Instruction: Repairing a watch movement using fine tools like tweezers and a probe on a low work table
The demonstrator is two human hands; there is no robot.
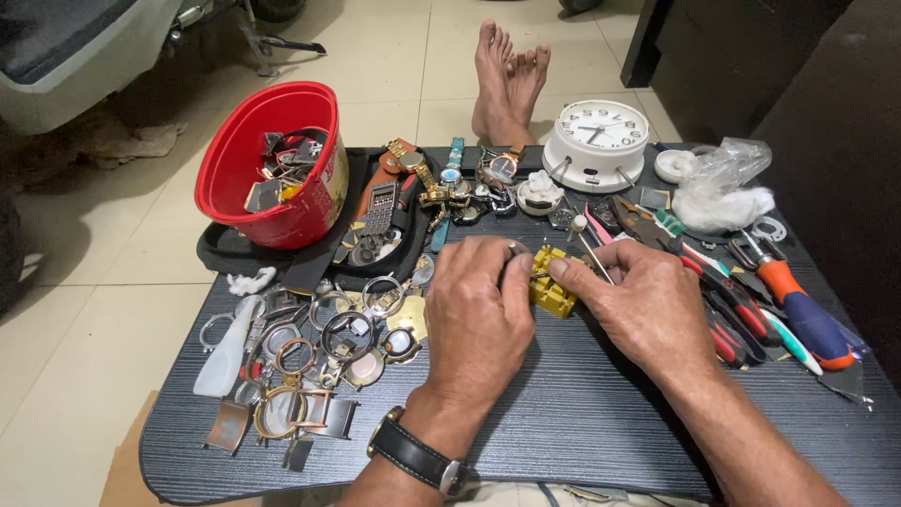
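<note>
My left hand (477,314) rests on the dark table (582,422), fingers closed on a small round metal watch part (516,250) at the edge of a yellow plastic holder (551,291). My right hand (638,300) pinches the same yellow holder from the right, with a thin metal pin tool (593,255) sticking up beside its fingers. A black-strapped wristwatch (418,457) sits on my left wrist.
A red tub (246,202) of watch parts stands in a black tray at back left. Loose watch cases and rings (319,347) lie at left. A white alarm clock (598,141), pliers and screwdrivers (751,291), cotton in a bag (718,197). Bare feet (507,80) beyond the table.
</note>
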